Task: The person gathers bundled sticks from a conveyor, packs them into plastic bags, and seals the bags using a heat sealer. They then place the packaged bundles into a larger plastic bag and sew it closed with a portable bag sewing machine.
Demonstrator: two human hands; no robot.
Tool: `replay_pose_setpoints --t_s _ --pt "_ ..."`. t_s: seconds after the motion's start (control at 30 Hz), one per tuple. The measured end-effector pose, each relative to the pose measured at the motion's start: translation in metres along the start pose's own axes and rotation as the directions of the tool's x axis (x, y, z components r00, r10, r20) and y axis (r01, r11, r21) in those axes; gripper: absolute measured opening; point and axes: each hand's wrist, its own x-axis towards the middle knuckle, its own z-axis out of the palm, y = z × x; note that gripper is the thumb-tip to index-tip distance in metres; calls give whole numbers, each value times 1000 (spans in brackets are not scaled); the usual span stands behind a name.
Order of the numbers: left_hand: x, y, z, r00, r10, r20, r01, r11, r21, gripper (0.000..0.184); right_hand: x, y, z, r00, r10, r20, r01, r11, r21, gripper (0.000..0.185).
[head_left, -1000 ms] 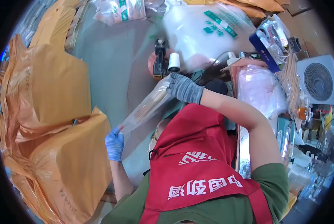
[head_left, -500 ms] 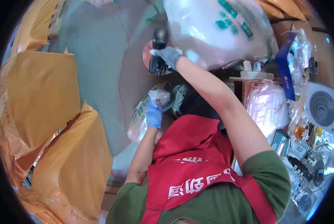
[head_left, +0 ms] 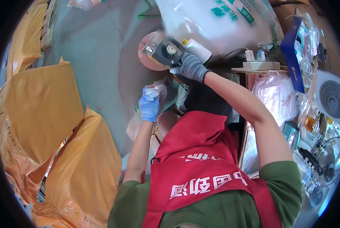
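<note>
My right hand (head_left: 192, 68), in a grey knit glove, is closed around a black hand-held power tool (head_left: 169, 52) with a round vented housing and a silver metal front end. Close beside it is a white cylinder (head_left: 197, 51) with a yellow end; I cannot tell if it is attached. My left hand (head_left: 149, 106), in a blue glove, grips the gathered top of a clear plastic bag (head_left: 133, 127) with green print. The bag hangs beside my leg, its lower part partly behind my forearm. Below the tool, a pinkish round disc (head_left: 149, 64) shows.
A large white plastic sack (head_left: 215, 28) with green print stands ahead. Tall yellow-wrapped packages (head_left: 40, 110) line the left. On the right are a power strip (head_left: 261, 66), a blue box (head_left: 293, 53), a fan (head_left: 331, 94) and cluttered small items. The grey floor (head_left: 90, 49) has a crack.
The power tool has turned in my right hand, bringing its round vented side into view, and come slightly nearer. My left hand and the bag have shifted slightly left and forward.
</note>
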Motion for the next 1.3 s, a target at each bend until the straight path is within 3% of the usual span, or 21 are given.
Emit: replay_pose_setpoints --t_s 0.07,0.2,0.27,0.4,0.47,0.6,0.67,0.73,0.8,0.87,0.9,0.93,1.0,1.07,1.1,1.13,1.17,1.2,1.23,1.27,1.3 --pt "1 -17 2 971 126 201 -147 985 93 21 -27 -20 -14 982 -185 46 190 973 -130 45" --pt "-2 -12 -1 966 236 107 -236 972 -7 22 -47 -56 -23 982 -151 112 159 985 -69 34" --pt "0 -3 -3 967 213 138 -216 976 10 22 -49 -68 -19 975 -216 52 218 975 -31 32" --pt "-1 -23 18 987 120 106 -118 993 -28 24 -57 -98 -25 965 -165 204 193 973 -128 36" --pt "-1 -27 20 925 363 113 -380 889 256 27 -59 -106 -24 953 -185 240 220 966 -132 30" --pt "-12 -16 18 920 390 31 -390 910 139 25 -63 -111 -14 939 -229 258 252 966 -60 25" --pt "-19 -10 23 995 104 1 -101 965 -243 18 -61 -104 -4 922 -252 295 282 957 -62 23" --pt "-25 -10 26 997 76 30 -68 973 -222 17 -64 -105 0 922 -182 341 261 944 -203 23" --pt "-23 -7 24 997 55 49 -44 977 -207 16 -70 -107 1 928 -208 309 272 945 -180 21" --pt "-19 -5 14 977 66 203 -106 975 193 13 -70 -104 3 929 -242 280 293 943 -158 20" --pt "-20 -3 3 979 59 193 -97 977 191 13 -66 -95 9 885 -322 337 419 866 -272 21" --pt "-21 -1 -12 956 -42 289 60 997 -55 17 -63 -83 18 861 -374 344 480 820 -312 22" --pt "-18 9 -56 851 -129 509 402 782 -476 29 -56 -60 36 806 -473 356 588 707 -392 25" --pt "-16 18 -109 713 -46 699 676 310 -669 43 -70 -88 22 925 -99 366 181 963 -198 29" --pt "-19 30 -149 786 -79 613 585 416 -696 49 -80 -113 11 946 54 321 -41 998 -47 35" --pt "-25 30 -183 849 -103 518 491 518 -701 56 -80 -112 16 942 43 332 -25 998 -57 35" --pt "-31 -1 -191 857 -113 503 485 507 -712 56 -80 -105 22 949 58 311 -50 998 -34 41" --pt "-39 -48 -190 932 24 363 209 782 -587 64 -79 -104 27 954 72 290 -73 997 -9 47" --pt "-48 -82 -182 945 200 260 -98 929 -356 71 -85 -116 25 964 31 262 -18 998 -52 48" --pt "-66 -105 -172 952 195 237 -102 929 -356 71 -87 -117 29 963 11 268 5 998 -60 48" --pt "-94 -126 -162 882 261 392 -150 945 -290 76 -88 -115 35 973 -37 230 27 998 48 46"
